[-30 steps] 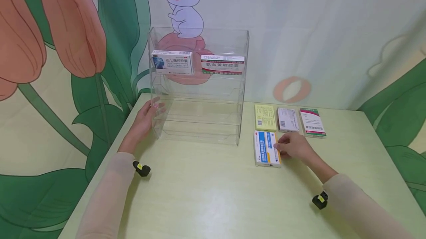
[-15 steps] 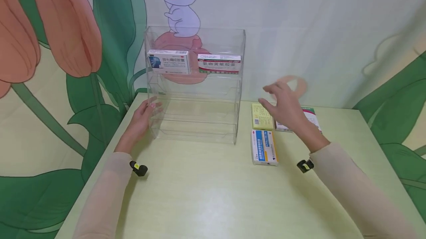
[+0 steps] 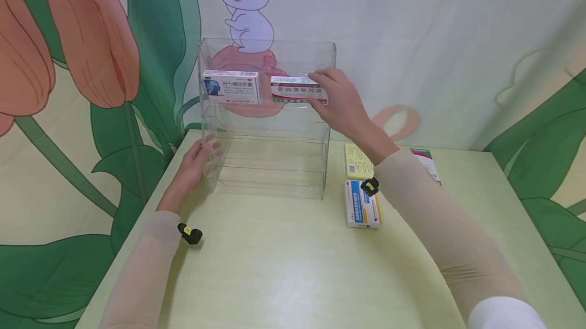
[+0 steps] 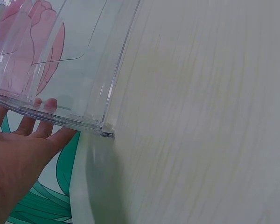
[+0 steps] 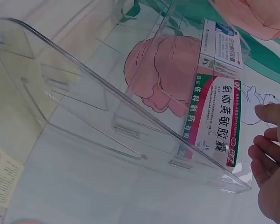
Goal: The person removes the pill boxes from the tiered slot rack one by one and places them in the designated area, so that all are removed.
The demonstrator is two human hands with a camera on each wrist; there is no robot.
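A clear acrylic display rack [image 3: 265,179] stands at the back of the table. On its upper tier sit a white medicine box with a blue picture [image 3: 232,87] and, to its right, a red-green-white medicine box [image 3: 293,92]. My right hand [image 3: 341,105] is at the right end of the red-green-white box, thumb below and fingers above. In the right wrist view, a gap shows between this hand [image 5: 273,154] and the box [image 5: 214,121]. My left hand [image 3: 192,163] rests with extended fingers against the rack's left side; the left wrist view shows its fingertips at the clear panel [image 4: 60,120].
Right of the rack, a yellow box [image 3: 357,160] and a blue-white box [image 3: 359,209] lie on the table [image 3: 274,258]. Another red-green box [image 3: 423,158] is partly behind my right sleeve [image 3: 435,217]. A printed curtain [image 3: 439,54] hangs behind.
My right hand has left the blue-white box on the table and moved up and left to the rack's upper tier. My left hand stays at the rack's side.
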